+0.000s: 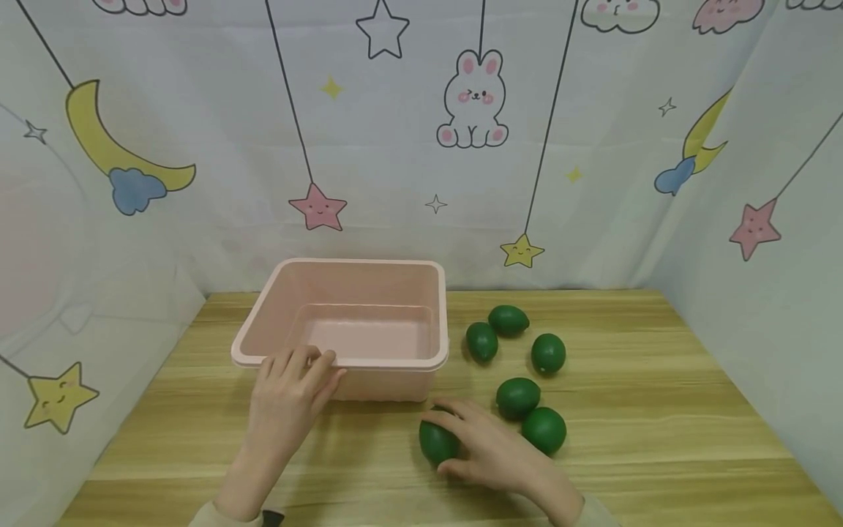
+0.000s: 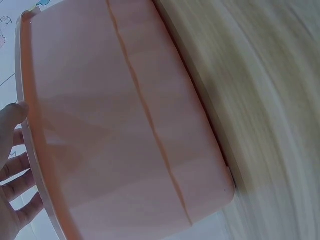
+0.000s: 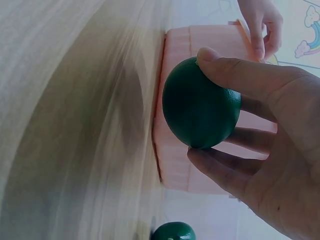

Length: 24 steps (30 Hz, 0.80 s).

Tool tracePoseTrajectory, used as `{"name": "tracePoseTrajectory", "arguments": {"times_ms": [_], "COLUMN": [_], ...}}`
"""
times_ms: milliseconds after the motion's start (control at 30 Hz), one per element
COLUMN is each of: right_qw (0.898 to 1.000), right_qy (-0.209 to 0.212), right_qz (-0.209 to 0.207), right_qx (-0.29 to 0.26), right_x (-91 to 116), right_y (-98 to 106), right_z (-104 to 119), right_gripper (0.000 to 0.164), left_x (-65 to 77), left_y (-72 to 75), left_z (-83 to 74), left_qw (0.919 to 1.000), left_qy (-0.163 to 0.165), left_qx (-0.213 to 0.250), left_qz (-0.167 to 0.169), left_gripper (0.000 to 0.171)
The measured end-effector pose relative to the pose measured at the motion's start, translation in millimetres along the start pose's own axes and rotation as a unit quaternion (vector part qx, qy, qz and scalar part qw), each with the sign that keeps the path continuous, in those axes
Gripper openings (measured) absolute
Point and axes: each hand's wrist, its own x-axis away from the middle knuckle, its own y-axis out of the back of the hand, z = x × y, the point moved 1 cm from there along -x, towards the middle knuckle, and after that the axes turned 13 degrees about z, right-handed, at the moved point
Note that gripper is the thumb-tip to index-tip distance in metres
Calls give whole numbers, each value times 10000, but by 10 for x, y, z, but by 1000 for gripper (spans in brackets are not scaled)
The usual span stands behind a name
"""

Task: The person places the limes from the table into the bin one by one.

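Observation:
A pink plastic bin (image 1: 391,385) stands at the back left of the table, its inside bare. My left hand (image 1: 290,391) grips its near rim, fingers over the edge and thumb on the outer side. In front of the bin's right corner, my right hand (image 1: 490,448) holds a dark green lime (image 1: 435,440) between thumb and fingers. The right wrist view shows this lime (image 3: 197,107) raised off the wood, with the bin behind it.
Several more limes lie on the wooden table (image 1: 645,410) right of the bin, one pair (image 1: 544,430) close beside my right hand. A patterned white cloth (image 1: 395,146) hangs behind the table and along both sides.

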Motion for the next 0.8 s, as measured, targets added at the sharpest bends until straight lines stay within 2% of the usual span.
{"name": "tracePoseTrajectory", "arguments": {"times_ms": [333, 800], "right_qw": [9990, 9984], "right_qy": [140, 257], "right_qz": [-254, -319], "right_qx": [350, 385], "right_x": [29, 70], "right_y": [77, 237], "right_z": [10, 93], "right_gripper": [68, 71], "left_x": [2, -4], "left_y": [-4, 5], "left_z": [6, 4], "left_qw": [10000, 9999], "left_qy": [18, 41], "left_qx": [45, 100], "left_qz": [57, 77], "left_gripper": [41, 42]}}
